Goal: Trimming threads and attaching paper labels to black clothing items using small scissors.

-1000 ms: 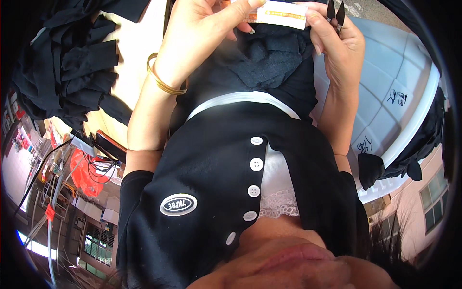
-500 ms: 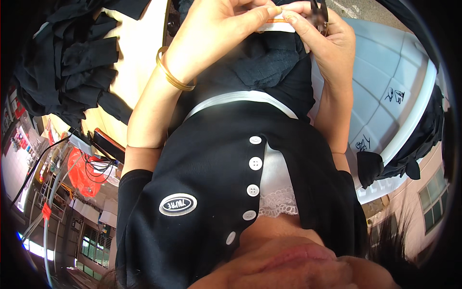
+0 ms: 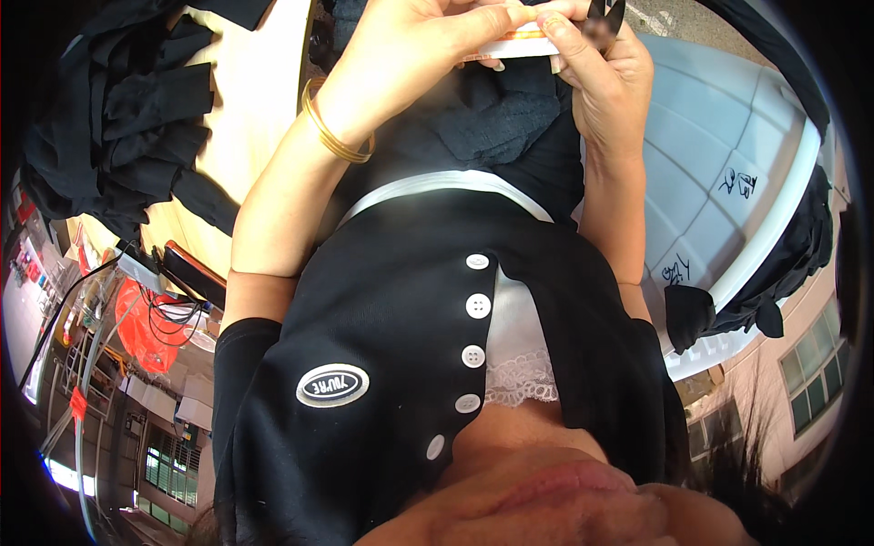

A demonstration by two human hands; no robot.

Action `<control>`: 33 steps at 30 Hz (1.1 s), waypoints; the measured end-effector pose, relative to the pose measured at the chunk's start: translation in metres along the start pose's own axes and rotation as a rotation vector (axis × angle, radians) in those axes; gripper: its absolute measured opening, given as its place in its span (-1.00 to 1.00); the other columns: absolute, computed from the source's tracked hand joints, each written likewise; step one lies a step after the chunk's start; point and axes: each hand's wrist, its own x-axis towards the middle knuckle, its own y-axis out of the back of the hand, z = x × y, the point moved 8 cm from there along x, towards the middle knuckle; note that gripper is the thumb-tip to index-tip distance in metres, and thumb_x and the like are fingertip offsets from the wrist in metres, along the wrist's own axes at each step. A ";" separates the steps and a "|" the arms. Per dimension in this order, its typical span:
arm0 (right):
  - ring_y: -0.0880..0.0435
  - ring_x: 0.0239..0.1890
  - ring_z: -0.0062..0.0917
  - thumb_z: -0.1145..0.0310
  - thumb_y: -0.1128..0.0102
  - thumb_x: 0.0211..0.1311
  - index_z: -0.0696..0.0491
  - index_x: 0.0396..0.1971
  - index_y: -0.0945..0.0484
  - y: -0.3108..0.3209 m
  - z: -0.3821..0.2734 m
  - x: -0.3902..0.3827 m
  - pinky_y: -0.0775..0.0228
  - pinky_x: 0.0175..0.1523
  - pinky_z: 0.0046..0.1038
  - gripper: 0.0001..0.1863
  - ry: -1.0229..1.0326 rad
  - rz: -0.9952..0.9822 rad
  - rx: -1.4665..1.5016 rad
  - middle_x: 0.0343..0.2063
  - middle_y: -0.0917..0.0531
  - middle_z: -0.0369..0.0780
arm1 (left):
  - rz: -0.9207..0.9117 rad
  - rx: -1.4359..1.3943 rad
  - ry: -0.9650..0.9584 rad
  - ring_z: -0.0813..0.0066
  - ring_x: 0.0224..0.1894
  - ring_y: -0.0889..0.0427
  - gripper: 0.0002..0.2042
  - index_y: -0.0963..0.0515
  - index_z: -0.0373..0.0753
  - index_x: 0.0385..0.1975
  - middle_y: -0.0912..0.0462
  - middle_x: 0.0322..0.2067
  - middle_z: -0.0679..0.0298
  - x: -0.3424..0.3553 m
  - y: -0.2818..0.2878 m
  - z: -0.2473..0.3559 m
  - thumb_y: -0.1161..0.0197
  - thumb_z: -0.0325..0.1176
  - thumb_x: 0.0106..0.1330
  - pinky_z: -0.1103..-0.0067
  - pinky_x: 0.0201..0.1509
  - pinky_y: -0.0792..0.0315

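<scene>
Head view, left hand (image 3: 428, 32), right hand (image 3: 607, 80), both pinching white-orange strip (image 3: 519, 46)

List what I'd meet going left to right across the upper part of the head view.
Black cloth pile, pale tabletop, gold bracelet, left hand, white-and-orange strip, right hand, light blue tub.

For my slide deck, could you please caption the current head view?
Left hand and right hand pinch a white-and-orange strip above dark cloth, the right also holding dark snips.
</scene>
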 end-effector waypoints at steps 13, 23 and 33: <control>-0.28 -0.64 -0.85 0.49 -0.19 0.31 0.16 -0.28 -0.57 0.004 0.010 -0.018 -0.03 -0.53 -0.75 -0.94 -0.256 0.234 -0.052 -0.52 -0.58 -0.35 | -0.037 -0.198 0.102 0.68 -0.34 -0.57 -0.82 -0.60 -0.40 -0.14 -0.66 -0.32 0.32 -0.002 -0.004 -0.009 -0.12 -0.44 0.43 0.76 -0.24 -0.44; -0.31 -0.62 -0.83 0.50 -0.17 0.33 0.16 -0.26 -0.55 -0.004 0.014 -0.018 -0.05 -0.52 -0.75 -0.93 -0.151 0.299 -0.062 -0.49 -0.58 -0.34 | -0.063 -0.322 0.154 0.64 -0.38 -0.60 -0.82 -0.61 -0.41 -0.15 -0.68 -0.33 0.27 -0.002 -0.007 -0.014 -0.10 -0.46 0.41 0.75 -0.27 -0.47; -0.33 -0.68 -0.81 0.44 -0.13 0.40 0.17 -0.26 -0.56 0.015 -0.012 -0.026 -0.01 -0.61 -0.77 -0.89 -0.142 0.414 -0.058 -0.60 -0.54 -0.34 | -0.027 -0.356 0.113 0.65 -0.38 -0.63 -0.82 -0.61 -0.37 -0.13 -0.70 -0.31 0.28 -0.004 -0.005 -0.014 -0.14 -0.43 0.43 0.75 -0.29 -0.50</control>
